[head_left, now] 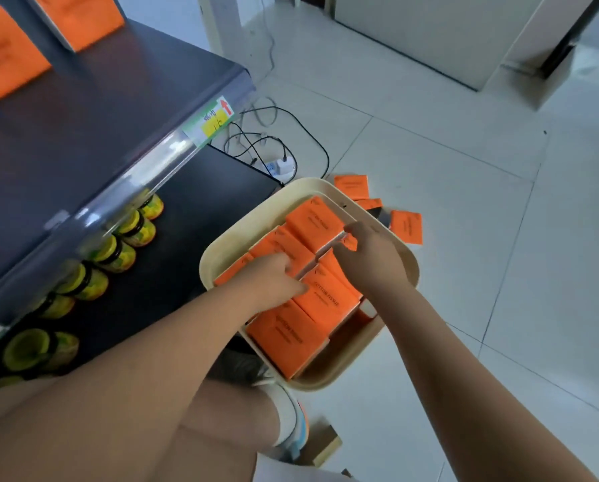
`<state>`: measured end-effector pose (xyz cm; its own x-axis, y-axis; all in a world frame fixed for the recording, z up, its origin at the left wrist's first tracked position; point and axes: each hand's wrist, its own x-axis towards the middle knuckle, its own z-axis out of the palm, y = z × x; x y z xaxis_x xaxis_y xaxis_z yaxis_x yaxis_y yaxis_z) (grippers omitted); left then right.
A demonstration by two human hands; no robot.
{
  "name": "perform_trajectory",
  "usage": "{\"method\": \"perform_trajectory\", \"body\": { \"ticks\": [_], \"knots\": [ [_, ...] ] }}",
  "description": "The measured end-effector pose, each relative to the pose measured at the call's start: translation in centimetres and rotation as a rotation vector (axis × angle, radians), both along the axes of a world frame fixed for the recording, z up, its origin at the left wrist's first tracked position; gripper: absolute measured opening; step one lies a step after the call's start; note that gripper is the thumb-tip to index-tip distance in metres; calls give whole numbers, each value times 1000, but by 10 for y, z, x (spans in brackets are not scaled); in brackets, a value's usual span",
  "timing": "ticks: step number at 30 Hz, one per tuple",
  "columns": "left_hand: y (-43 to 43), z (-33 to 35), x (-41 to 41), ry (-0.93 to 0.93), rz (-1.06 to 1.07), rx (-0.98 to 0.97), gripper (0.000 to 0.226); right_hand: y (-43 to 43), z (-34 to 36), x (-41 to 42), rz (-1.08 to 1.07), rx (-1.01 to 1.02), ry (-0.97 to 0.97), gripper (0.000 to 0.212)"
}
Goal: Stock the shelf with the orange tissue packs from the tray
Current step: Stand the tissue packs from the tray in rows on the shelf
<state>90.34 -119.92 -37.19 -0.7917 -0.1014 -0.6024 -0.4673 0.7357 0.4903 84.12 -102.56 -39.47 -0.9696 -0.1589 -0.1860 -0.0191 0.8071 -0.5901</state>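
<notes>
Head view: both arms reach down into tray (221, 252); left hand (273, 276) fingers curled on orange tissue packs (320, 297), right hand (367, 253) pinching one pack's edge.

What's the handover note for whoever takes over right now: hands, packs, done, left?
Left hand: down in the cream plastic tray, fingers on the orange tissue packs; grip unclear.
Right hand: at the far row, fingers curled on a pack's edge; nothing lifted.
Tray: on the white tiled floor beside the dark shelf, mostly full.
Done: two orange packs stand on the upper shelf.
Left: tray packs, plus three loose packs on the floor behind it.
</notes>
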Motion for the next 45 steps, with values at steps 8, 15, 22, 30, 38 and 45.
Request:
{"method": "perform_trajectory", "body": {
  "ticks": [8,15,22,30,38,45],
  "knots": [
    [14,-22,-2,-358,-302,-210,63,12,-42,-4,-58,82,-48,59],
    [11,-33,-1,-298,-214,-116,53,24,-64,-16,-184,240,-244,44],
    [-2,-27,-3,-231,-100,27,42,32,-61,-14,-184,191,-202,47],
    [-27,-4,-25,-61,196,250,30,29,-36,-12,-273,-100,-78,34],
    [-73,61,-18,67,335,373,33,-6,28,-21,-207,-419,124,37],
    [-116,135,12,404,531,385,38,-62,112,-32,-122,-785,229,30]
  ]
}}
